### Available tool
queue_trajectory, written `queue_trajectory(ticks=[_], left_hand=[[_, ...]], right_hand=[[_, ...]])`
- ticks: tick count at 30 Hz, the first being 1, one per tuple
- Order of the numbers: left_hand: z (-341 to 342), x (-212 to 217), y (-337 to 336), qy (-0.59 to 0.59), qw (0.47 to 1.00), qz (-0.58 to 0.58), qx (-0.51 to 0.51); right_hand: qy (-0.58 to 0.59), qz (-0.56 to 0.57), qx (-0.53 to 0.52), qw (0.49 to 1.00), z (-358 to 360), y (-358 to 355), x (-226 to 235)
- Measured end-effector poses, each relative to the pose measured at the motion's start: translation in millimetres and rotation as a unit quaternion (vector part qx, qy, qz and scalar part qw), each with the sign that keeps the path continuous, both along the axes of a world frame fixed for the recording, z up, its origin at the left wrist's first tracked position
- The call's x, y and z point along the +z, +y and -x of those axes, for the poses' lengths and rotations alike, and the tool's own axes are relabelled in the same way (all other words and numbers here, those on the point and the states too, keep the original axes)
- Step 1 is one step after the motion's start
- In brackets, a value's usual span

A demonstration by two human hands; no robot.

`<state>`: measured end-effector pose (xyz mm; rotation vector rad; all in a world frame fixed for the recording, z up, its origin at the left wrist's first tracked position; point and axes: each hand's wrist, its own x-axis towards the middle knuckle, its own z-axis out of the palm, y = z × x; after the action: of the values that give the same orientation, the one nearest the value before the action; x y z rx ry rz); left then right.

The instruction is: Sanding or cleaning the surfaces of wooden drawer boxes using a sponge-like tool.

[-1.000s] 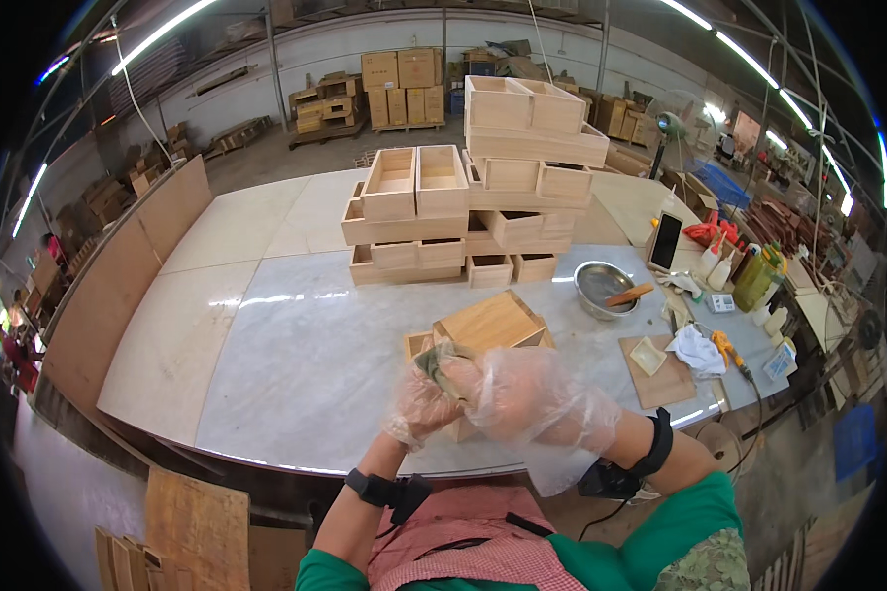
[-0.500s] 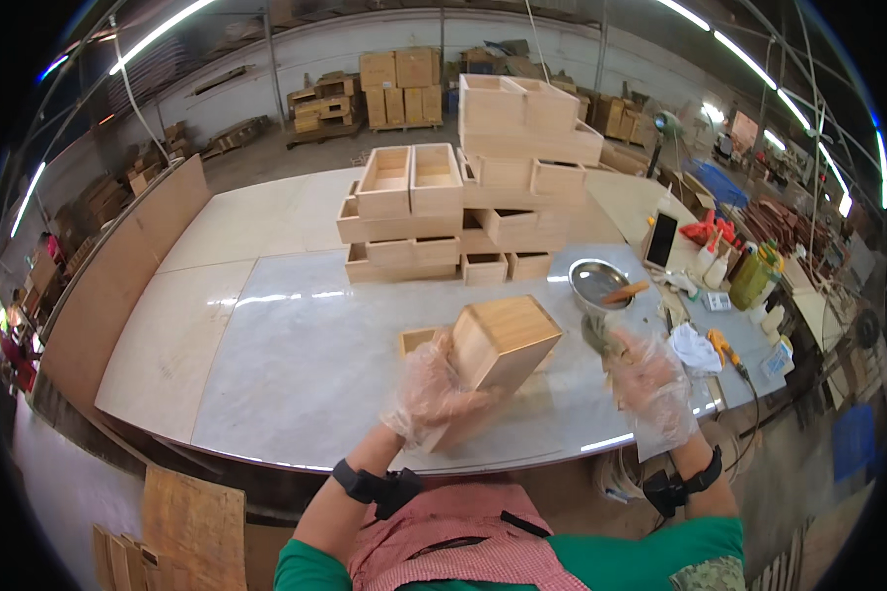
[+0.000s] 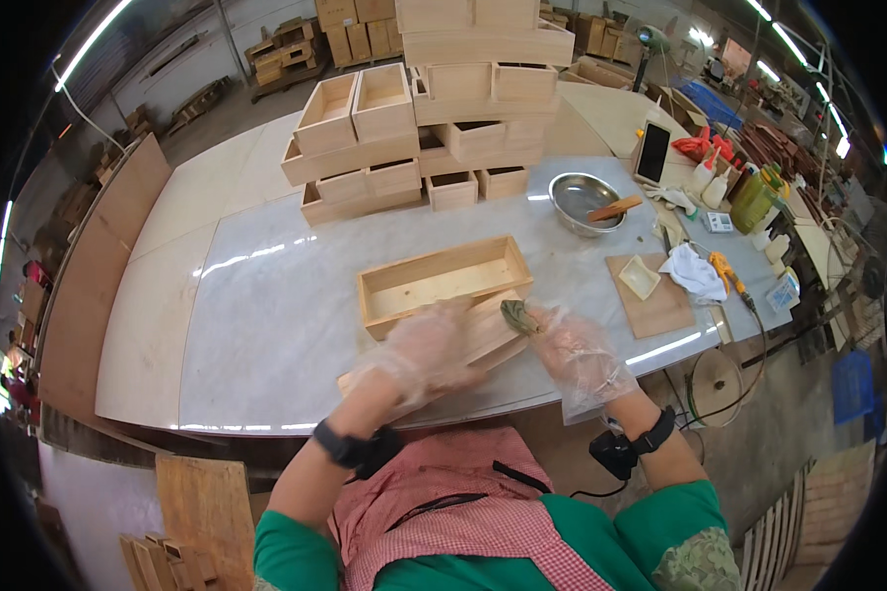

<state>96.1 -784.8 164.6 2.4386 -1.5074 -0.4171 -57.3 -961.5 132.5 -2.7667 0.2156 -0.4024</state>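
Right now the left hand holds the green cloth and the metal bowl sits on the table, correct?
Wrong hand: the head view shows the right hand holding the green cloth. The metal bowl does sit on the table.

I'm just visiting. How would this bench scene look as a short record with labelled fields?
Left hand: clear-gloved, blurred, at a pale wooden piece; grip unclear
Right hand: clear-gloved, holding a greenish cloth
Just beyond the hands: long open wooden box
Farther back: stacked wooden boxes
Right of the stack: metal bowl with a brown wooden-looking piece in it
Far right: white cloth, yellow tool
Surface: glossy grey tabletop
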Motion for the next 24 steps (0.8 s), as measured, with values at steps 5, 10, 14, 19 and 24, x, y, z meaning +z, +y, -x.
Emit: queue_trajectory(ticks=[5,10,14,19,24], left_hand=[[-14.8,-22.9,135.3,0.014,0.989,0.113,0.098],[5.8,-87.5,166.4,0.362,0.876,0.263,0.181],[11.2,-102.6,141.8,0.597,0.634,0.38,0.311],[9.6,-108.6,152.9,0.34,0.851,0.291,0.273],[13.0,-100.7,145.7,0.346,0.854,0.288,0.261]], right_hand=[[-0.011,0.038,-0.058,0.998,-3.1,12.3,7.8],[-0.05,-0.053,0.037,0.997,-40.0,28.4,-31.8],[-0.003,0.067,0.086,0.994,-60.9,127.2,2.5],[-0.153,0.119,0.159,0.968,-49.2,64.6,-1.7],[-0.03,0.085,0.037,0.995,-36.2,-4.7,-52.9]])
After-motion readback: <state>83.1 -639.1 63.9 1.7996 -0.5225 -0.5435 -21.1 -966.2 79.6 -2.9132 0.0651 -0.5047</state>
